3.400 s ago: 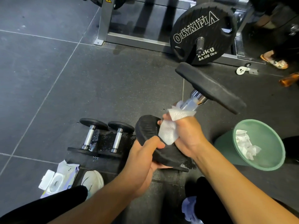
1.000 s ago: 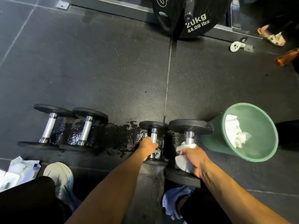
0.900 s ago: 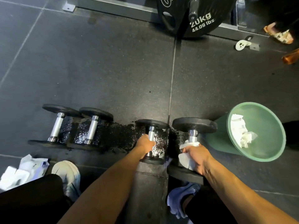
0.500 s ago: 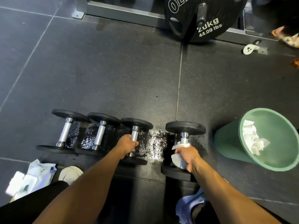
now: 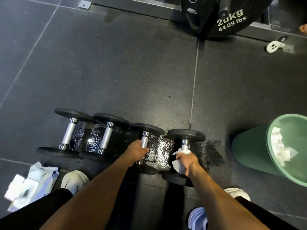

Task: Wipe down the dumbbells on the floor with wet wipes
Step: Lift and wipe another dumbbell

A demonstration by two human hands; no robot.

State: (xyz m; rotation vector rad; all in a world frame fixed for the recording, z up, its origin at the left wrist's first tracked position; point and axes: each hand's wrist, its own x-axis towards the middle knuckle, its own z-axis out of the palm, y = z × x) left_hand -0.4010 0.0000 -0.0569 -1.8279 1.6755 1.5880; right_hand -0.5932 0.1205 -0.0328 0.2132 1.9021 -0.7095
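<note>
Several black dumbbells with chrome handles lie side by side on the dark rubber floor. My left hand [image 5: 137, 151] grips the handle of the third dumbbell [image 5: 147, 128]. My right hand [image 5: 186, 161] grips the handle of the rightmost dumbbell [image 5: 186, 135] with a white wet wipe [image 5: 178, 166] wrapped between palm and handle. Two more dumbbells [image 5: 70, 128] [image 5: 108, 131] lie untouched to the left. The floor between the dumbbells is wet and shiny.
A green bin [image 5: 249, 146] holding used wipes stands at the right. A wet wipe pack [image 5: 31, 183] lies at the lower left beside my shoe [image 5: 74, 179]. A 20 kg weight plate [image 5: 224, 17] leans on a metal rack base at the top.
Earlier I held the large dumbbell up and wiped its handle; it now lies on the floor. My left hand slid the third dumbbell leftward against the row, and the rightmost one followed beside it.
</note>
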